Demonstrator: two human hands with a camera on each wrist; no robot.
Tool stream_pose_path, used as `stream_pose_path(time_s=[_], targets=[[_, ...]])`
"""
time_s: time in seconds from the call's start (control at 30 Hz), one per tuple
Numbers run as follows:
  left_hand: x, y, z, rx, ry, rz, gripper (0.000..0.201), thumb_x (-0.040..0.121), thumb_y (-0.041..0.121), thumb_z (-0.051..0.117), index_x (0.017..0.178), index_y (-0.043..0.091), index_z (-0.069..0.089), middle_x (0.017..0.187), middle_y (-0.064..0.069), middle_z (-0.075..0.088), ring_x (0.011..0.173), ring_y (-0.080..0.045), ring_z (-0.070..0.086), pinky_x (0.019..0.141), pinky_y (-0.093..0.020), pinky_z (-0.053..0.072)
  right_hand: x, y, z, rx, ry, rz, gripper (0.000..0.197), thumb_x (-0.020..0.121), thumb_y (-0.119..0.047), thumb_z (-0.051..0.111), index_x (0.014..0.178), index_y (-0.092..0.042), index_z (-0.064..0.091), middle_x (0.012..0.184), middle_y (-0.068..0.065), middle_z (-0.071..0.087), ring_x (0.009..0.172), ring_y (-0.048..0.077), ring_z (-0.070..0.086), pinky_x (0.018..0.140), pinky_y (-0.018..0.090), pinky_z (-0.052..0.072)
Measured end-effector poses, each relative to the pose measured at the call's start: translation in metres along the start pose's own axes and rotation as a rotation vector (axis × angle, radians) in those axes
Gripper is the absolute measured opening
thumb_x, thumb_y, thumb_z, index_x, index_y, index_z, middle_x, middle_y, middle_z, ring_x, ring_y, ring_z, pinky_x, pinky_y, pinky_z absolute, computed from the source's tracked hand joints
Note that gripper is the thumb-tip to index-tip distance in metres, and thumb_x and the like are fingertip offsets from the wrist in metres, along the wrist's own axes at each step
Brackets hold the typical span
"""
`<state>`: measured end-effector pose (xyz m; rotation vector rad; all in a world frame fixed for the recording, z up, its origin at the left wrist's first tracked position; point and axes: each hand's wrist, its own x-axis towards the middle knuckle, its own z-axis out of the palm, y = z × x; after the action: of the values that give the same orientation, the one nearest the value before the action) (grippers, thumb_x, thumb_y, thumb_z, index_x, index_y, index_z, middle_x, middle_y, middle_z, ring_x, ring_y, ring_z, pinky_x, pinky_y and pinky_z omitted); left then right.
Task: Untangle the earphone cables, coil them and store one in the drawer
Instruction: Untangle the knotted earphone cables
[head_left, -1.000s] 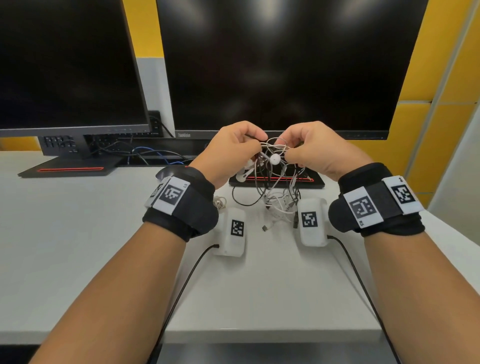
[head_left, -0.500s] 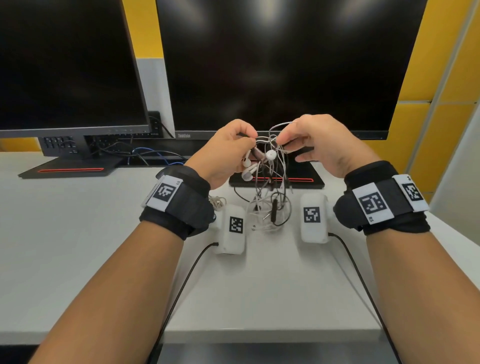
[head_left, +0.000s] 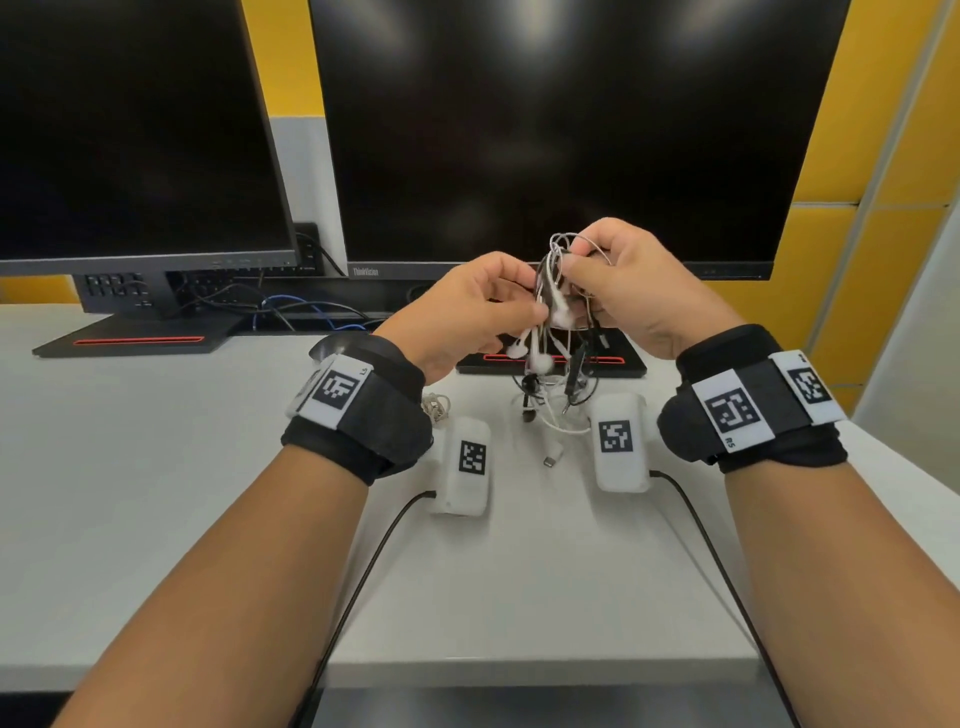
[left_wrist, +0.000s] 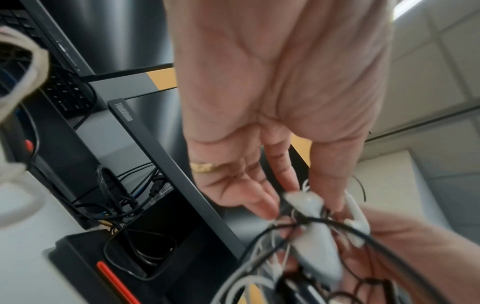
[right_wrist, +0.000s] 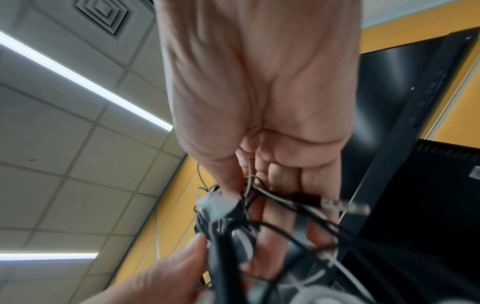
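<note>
A tangle of white and black earphone cables (head_left: 553, 332) hangs in the air above the desk between my two hands. My left hand (head_left: 480, 306) pinches the bundle at its left side, with white earbuds (head_left: 543, 362) dangling below. My right hand (head_left: 618, 275) pinches the loops at the top, a little higher than the left. The cable ends and a plug (head_left: 551, 460) trail down onto the desk (head_left: 156, 467). In the left wrist view a white earbud (left_wrist: 315, 232) lies by the fingertips. In the right wrist view dark cables (right_wrist: 259, 222) cross the fingers. No drawer is in view.
Two white tagged boxes (head_left: 466, 457) (head_left: 621, 447) with black leads lie on the desk under my wrists. A small pale cable coil (head_left: 436, 405) sits beside the left wrist. Two dark monitors (head_left: 561, 130) (head_left: 130, 130) stand behind, their bases (head_left: 130, 340) and loose wires on the desk.
Both hands have lifted the tangle higher. The right hand has risen above the left and drawn loops upward, and the earbuds now hang lower beneath the left hand.
</note>
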<state>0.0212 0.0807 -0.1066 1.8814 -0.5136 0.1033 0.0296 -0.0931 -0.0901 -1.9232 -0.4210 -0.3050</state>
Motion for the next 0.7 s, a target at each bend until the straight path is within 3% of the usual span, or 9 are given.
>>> stream_pose_path(time_s=[0.07, 0.17, 0.23, 0.33, 0.43, 0.5, 0.57, 0.63, 0.7], targets=[[0.000, -0.001, 0.001, 0.049, 0.001, 0.009, 0.022, 0.087, 0.023, 0.070, 0.105, 0.021, 0.059, 0.094, 0.002, 0.066, 0.073, 0.001, 0.063, 0.062, -0.016, 0.049, -0.001, -0.002, 0.002, -0.032, -0.016, -0.006, 0.007, 0.100, -0.025, 0.053, 0.094, -0.020, 0.055, 0.102, 0.015, 0.069, 0.087, 0.027, 0.071, 0.078, 0.046, 0.061], [0.001, 0.000, 0.001, 0.036, 0.022, 0.040, 0.014, 0.089, 0.025, 0.068, 0.100, 0.022, 0.060, 0.102, -0.010, 0.070, 0.091, -0.014, 0.067, 0.080, -0.027, 0.055, -0.002, -0.002, 0.003, -0.085, -0.047, 0.019, 0.032, 0.100, -0.040, 0.050, 0.105, -0.010, 0.061, 0.104, 0.012, 0.070, 0.094, 0.024, 0.070, 0.085, 0.043, 0.058], [0.000, 0.000, 0.000, 0.027, 0.052, 0.055, 0.004, 0.092, 0.024, 0.064, 0.094, 0.023, 0.061, 0.095, -0.003, 0.070, 0.084, -0.009, 0.065, 0.076, -0.025, 0.053, -0.002, -0.002, 0.002, -0.158, -0.052, 0.002, 0.044, 0.098, -0.047, 0.049, 0.101, -0.007, 0.065, 0.105, 0.015, 0.070, 0.103, 0.027, 0.066, 0.091, 0.042, 0.051], [0.003, -0.002, 0.000, 0.055, 0.140, 0.049, 0.005, 0.093, 0.021, 0.062, 0.089, 0.023, 0.065, 0.092, 0.002, 0.069, 0.082, -0.005, 0.060, 0.074, -0.022, 0.048, 0.000, 0.002, 0.002, -0.245, -0.060, -0.021, 0.031, 0.099, -0.038, 0.052, 0.092, -0.016, 0.071, 0.106, 0.006, 0.069, 0.110, 0.019, 0.059, 0.097, 0.037, 0.044], [0.007, -0.003, -0.002, 0.088, 0.227, 0.049, 0.007, 0.091, 0.016, 0.063, 0.085, 0.018, 0.067, 0.087, -0.001, 0.067, 0.081, -0.008, 0.059, 0.076, -0.022, 0.048, 0.003, 0.005, 0.004, -0.298, -0.067, -0.044, 0.014, 0.097, -0.024, 0.057, 0.099, -0.025, 0.071, 0.124, -0.003, 0.062, 0.121, 0.010, 0.049, 0.101, 0.031, 0.036], [0.008, -0.003, -0.003, 0.095, 0.222, 0.034, 0.009, 0.090, 0.016, 0.060, 0.081, 0.016, 0.063, 0.081, -0.001, 0.060, 0.079, -0.011, 0.055, 0.078, -0.026, 0.048, 0.005, 0.008, 0.004, -0.335, -0.057, -0.055, 0.016, 0.096, -0.019, 0.058, 0.107, -0.028, 0.066, 0.132, -0.004, 0.057, 0.125, 0.010, 0.045, 0.098, 0.029, 0.035], [0.007, -0.001, -0.002, 0.042, 0.176, 0.022, 0.011, 0.089, 0.017, 0.058, 0.078, 0.017, 0.059, 0.082, -0.002, 0.057, 0.083, -0.015, 0.053, 0.084, -0.033, 0.047, 0.006, 0.009, 0.003, -0.357, -0.024, -0.049, 0.024, 0.095, -0.017, 0.059, 0.117, -0.028, 0.062, 0.131, -0.001, 0.056, 0.116, 0.012, 0.051, 0.088, 0.026, 0.040], [0.005, 0.002, -0.001, -0.084, 0.129, 0.002, 0.011, 0.089, 0.017, 0.058, 0.078, 0.017, 0.056, 0.093, -0.005, 0.062, 0.095, -0.018, 0.059, 0.095, -0.040, 0.046, 0.006, 0.010, 0.000, -0.406, 0.031, -0.046, 0.037, 0.094, -0.017, 0.061, 0.128, -0.032, 0.054, 0.127, 0.002, 0.051, 0.099, 0.013, 0.054, 0.079, 0.025, 0.042], [0.004, 0.004, -0.002, -0.174, 0.085, 0.000, 0.014, 0.092, 0.013, 0.055, 0.079, 0.016, 0.054, 0.103, -0.008, 0.065, 0.102, -0.020, 0.062, 0.097, -0.040, 0.046, 0.006, 0.010, -0.004, -0.453, 0.076, -0.040, 0.051, 0.093, -0.017, 0.064, 0.138, -0.032, 0.046, 0.137, 0.005, 0.044, 0.100, 0.016, 0.052, 0.075, 0.021, 0.041]])
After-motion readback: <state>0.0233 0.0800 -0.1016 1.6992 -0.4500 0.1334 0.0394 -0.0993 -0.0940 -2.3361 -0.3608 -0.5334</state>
